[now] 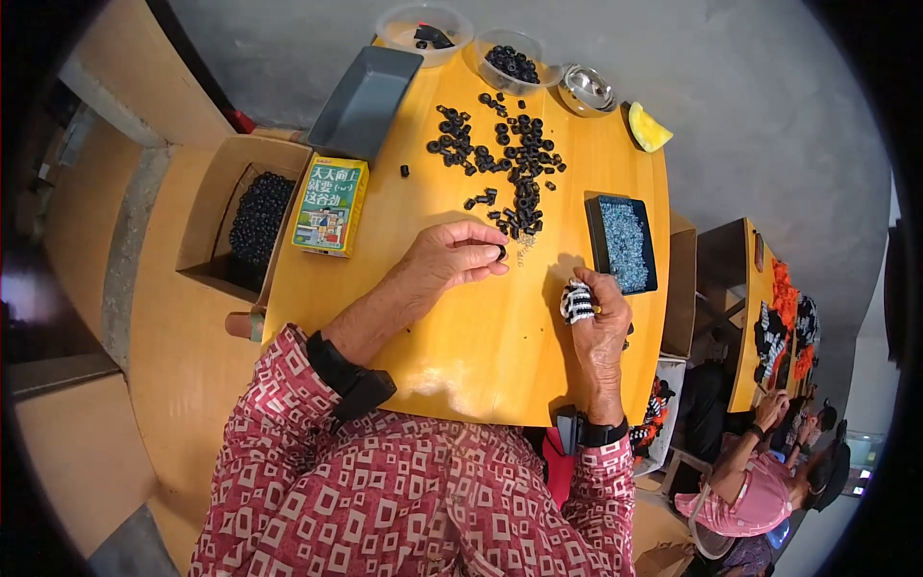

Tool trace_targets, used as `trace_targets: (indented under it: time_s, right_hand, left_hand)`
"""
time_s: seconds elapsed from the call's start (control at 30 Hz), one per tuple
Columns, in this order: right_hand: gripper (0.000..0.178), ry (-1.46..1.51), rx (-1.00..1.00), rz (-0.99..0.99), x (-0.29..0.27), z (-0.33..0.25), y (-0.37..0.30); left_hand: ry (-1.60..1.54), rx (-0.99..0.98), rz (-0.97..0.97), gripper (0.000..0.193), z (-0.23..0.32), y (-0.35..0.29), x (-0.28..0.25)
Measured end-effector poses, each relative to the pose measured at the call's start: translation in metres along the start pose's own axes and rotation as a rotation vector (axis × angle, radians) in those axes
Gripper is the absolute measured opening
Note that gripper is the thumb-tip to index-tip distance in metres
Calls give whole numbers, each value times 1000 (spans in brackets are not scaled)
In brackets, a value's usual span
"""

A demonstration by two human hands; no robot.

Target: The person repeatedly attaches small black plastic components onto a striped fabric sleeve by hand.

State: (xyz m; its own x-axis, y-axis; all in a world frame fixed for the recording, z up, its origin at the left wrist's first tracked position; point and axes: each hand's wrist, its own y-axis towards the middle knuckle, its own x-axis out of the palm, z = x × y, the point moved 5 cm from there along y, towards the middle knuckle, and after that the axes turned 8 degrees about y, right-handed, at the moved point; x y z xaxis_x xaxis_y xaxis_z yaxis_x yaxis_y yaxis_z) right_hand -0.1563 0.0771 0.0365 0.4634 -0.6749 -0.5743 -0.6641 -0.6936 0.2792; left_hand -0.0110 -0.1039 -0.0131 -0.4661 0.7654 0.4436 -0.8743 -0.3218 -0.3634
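On the round yellow wooden table (461,356), the left hand (450,258) pinches a small black ring-shaped bead (501,252) between thumb and fingertips beside the scattered pile of black beads (505,154), while the right hand (601,322) is curled around a black-and-white striped piece (577,302).

Floor: grey concrete floor (750,106) spreads beyond the table, evenly lit.
Table: round yellow wooden table (461,346), glossy, catching soft glare.
Right side: a second yellow table (750,317) stands near, piled with orange and black pieces.
Left: tan boards (87,433).
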Motion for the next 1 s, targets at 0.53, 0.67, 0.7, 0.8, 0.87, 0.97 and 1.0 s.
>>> trace_targets:
  time_s: [0.53, 0.67, 0.7, 0.8, 0.87, 0.97, 1.0]
  right_hand:
    - [31, -340, -311, -190, 57, -36, 27]
    - [28, -317, -315, -199, 54, -42, 26]
    - [28, -317, -317, -201, 53, -41, 23]
    - [26, -290, -276, -200, 51, -36, 14]
    - [26, -317, -263, -199, 48, -32, 14]
    - [26, -211, -171, -136, 39, -24, 15]
    - [26, -79, -93, -73, 33, -19, 15]
  left_hand:
    - [-19, 31, 17, 21, 1, 0, -1]
    - [-11, 45, 4, 22, 2, -2, -1]
    - [-12, 46, 7, 22, 2, -2, -2]
    - [-5, 37, 15, 21, 0, -1, -2]
    - [-21, 55, -1, 21, 1, 0, -2]
    - [-31, 45, -3, 21, 0, 0, -2]
    - [-31, 44, -2, 21, 0, 0, -2]
